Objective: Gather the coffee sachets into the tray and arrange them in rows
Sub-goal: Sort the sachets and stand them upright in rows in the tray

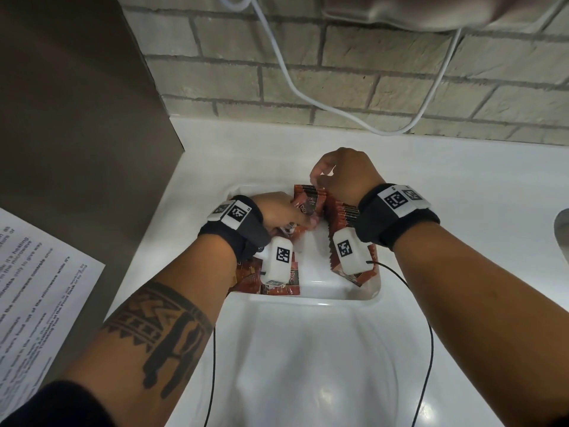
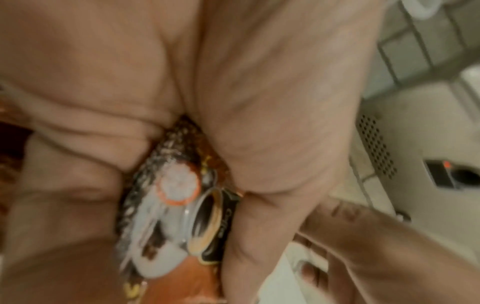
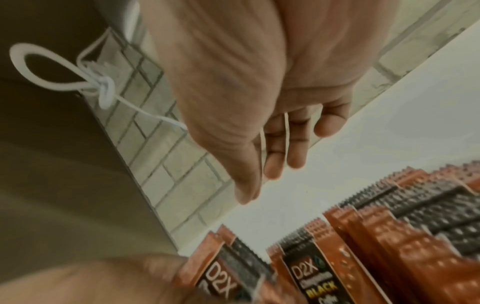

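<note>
A white tray (image 1: pixel 338 298) sits on the white counter and holds red-brown coffee sachets. My left hand (image 1: pixel 291 215) is inside the tray at its left and grips a small bunch of sachets (image 1: pixel 305 204); the left wrist view shows that bunch (image 2: pixel 179 205) clamped between palm and fingers. A row of sachets (image 1: pixel 346 212) stands on edge along the tray's right side, also seen as a row (image 3: pixel 376 236) in the right wrist view. My right hand (image 1: pixel 317 180) hovers over that row's far end, fingers (image 3: pixel 272 164) relaxed and holding nothing. Loose sachets (image 1: pixel 278 288) lie under my left wrist.
A brick wall with a hanging white cable (image 1: pixel 292 84) backs the counter. A brown panel (image 1: pixel 77 118) with a printed sheet (image 1: pixel 37 288) stands at the left. A glossy white moulded piece (image 1: pixel 308 365) lies in front of the tray. A grey object (image 1: pixel 562 229) is at the right edge.
</note>
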